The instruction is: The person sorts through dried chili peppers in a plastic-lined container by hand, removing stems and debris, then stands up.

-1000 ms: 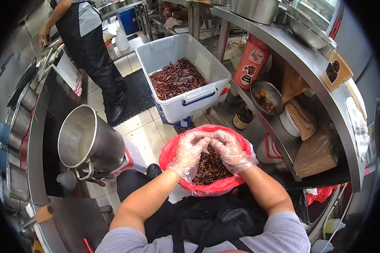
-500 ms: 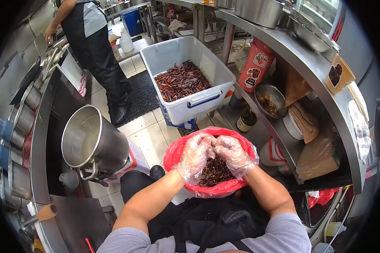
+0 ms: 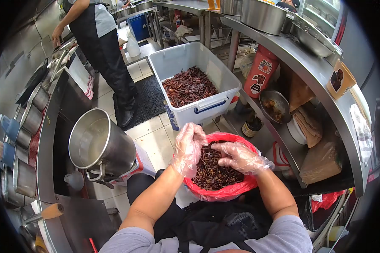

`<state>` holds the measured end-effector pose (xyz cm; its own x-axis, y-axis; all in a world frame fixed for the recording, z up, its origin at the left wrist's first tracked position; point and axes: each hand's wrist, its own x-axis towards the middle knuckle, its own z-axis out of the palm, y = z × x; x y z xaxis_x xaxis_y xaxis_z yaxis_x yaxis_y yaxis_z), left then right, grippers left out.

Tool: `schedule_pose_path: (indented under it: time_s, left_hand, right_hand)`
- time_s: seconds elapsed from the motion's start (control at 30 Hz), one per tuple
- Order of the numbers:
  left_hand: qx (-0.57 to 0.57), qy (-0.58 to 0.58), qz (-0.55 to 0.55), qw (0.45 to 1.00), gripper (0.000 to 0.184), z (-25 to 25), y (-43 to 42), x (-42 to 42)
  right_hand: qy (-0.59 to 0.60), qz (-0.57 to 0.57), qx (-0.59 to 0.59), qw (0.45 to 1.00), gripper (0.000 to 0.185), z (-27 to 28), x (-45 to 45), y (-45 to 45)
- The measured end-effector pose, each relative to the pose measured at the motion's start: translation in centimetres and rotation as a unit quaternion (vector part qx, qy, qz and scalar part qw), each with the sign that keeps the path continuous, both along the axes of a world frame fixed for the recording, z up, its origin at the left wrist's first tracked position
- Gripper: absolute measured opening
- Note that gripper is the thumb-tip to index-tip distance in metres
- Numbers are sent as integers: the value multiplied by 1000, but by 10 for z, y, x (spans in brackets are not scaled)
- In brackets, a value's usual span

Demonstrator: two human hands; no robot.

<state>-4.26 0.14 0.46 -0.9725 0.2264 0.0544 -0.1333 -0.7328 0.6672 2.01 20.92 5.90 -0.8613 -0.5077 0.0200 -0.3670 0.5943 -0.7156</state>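
Both hands wear clear plastic gloves. My left hand [image 3: 189,148] is over the left rim of a red plastic bag [image 3: 221,195], its fingers curled; what it holds, if anything, is hidden. My right hand [image 3: 240,157] reaches over the bag from the right, fingers apart and nothing visible between them. Inside the bag lies a heap of dark stems or thin dried pieces [image 3: 213,173]. Beyond it stands a translucent plastic bin [image 3: 213,105] holding dark red dried chilies [image 3: 190,86].
A large steel pot [image 3: 101,139] stands at the left. Someone in a black apron [image 3: 109,63] is at the upper left beside a black mat [image 3: 150,103]. A steel shelf unit [image 3: 333,95] curves along the right, with a pan [image 3: 275,105] and a dark jar [image 3: 252,125].
My hands, together over the bag before, have moved apart. The left has shifted to the bag's left rim, and the right hand's fingers have spread. The whole view has shifted slightly.
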Motion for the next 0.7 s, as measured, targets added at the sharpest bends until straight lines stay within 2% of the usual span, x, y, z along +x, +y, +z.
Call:
schedule_pose_path:
  time_s: [0.03, 0.07, 0.1, 0.13, 0.17, 0.23, 0.3, 0.33, 0.47, 0.53, 0.63, 0.7]
  left_hand:
    - [-20, -7, 0, 1000, 24, 2, -4, -1]
    - [-20, -6, 0, 1000, 24, 4, -8, -3]
    - [-67, -33, -14, 997, 22, 7, -11, -5]
    - [-114, -59, -28, 991, 20, 9, -12, -6]
    - [-114, -58, -29, 991, 20, 9, -12, -6]
    - [-171, -18, -26, 985, 18, 10, -12, -7]
    - [-175, -19, -44, 983, 17, 14, -13, -6]
    - [-177, -21, -61, 982, 17, 16, -13, -4]
    - [-223, -13, -49, 973, 17, 25, -8, 6]
    - [-230, 3, -55, 972, 16, 20, -10, 6]
    - [-235, 3, -59, 970, 16, 21, -9, 9]
    - [-257, 20, -62, 964, 20, 19, -9, 7]
  right_hand:
    - [-4, -39, 55, 998, 51, 4, 1, -1]
    - [46, -65, 103, 991, 56, 4, 3, 0]
    - [46, -65, 103, 991, 56, -1, 5, 1]
    - [86, -84, 177, 977, 59, -8, 5, 2]
    - [125, -103, 250, 955, 62, -12, 6, 3]
    - [40, -71, 322, 943, 72, -10, 6, -10]
    - [90, -31, 351, 931, 77, -49, 13, -19]
    - [82, -30, 366, 927, 81, -50, 18, -27]
    - [41, 4, 341, 939, 70, -39, 16, -30]
    - [81, -6, 309, 948, 46, -45, 21, -28]
    - [110, -54, 294, 948, 43, -56, 19, -27]
    - [82, -46, 318, 943, 42, -54, 12, -29]
